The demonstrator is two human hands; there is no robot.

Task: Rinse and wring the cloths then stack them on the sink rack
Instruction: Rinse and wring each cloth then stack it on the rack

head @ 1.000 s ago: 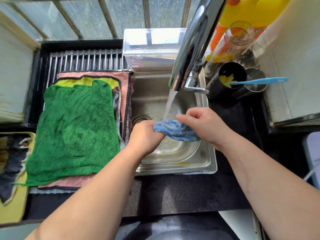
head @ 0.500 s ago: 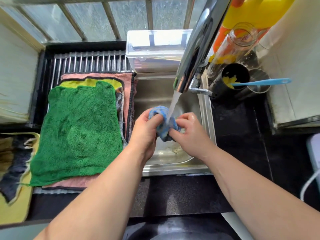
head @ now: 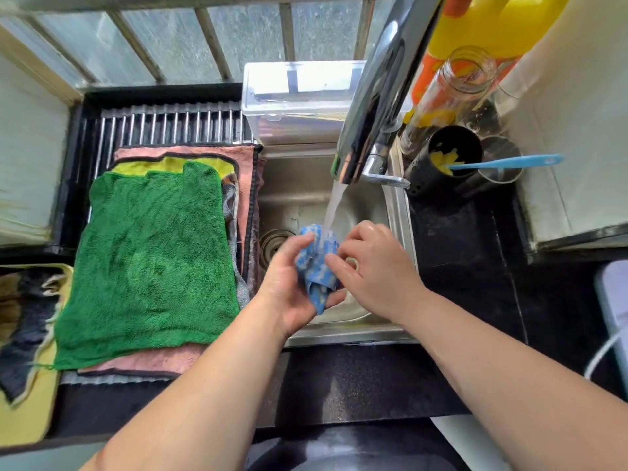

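A small blue cloth (head: 317, 266) is bunched up under the running stream from the tap (head: 377, 96), over the steel sink (head: 397, 212). My left hand (head: 292, 283) cups and grips the cloth from the left and below. My right hand (head: 373, 270) pinches its right side with thumb and fingertips. On the sink rack (head: 170, 125) to the left lies a stack of cloths: a green cloth (head: 149, 260) on top, a yellow one (head: 170, 164) and a pink one (head: 238, 154) beneath.
A clear plastic box (head: 299, 96) stands behind the sink. Right of the tap are a glass jar (head: 455, 83), a yellow bottle (head: 492, 25) and a black cup (head: 452, 154) with a blue-handled tool (head: 509, 161). More cloths (head: 27, 317) lie at far left. The sink drain (head: 275, 239) shows.
The cloth went from stretched sideways between both hands to bunched upright under the stream. My hands came together at the sink's middle and my left hand now cups it from below.
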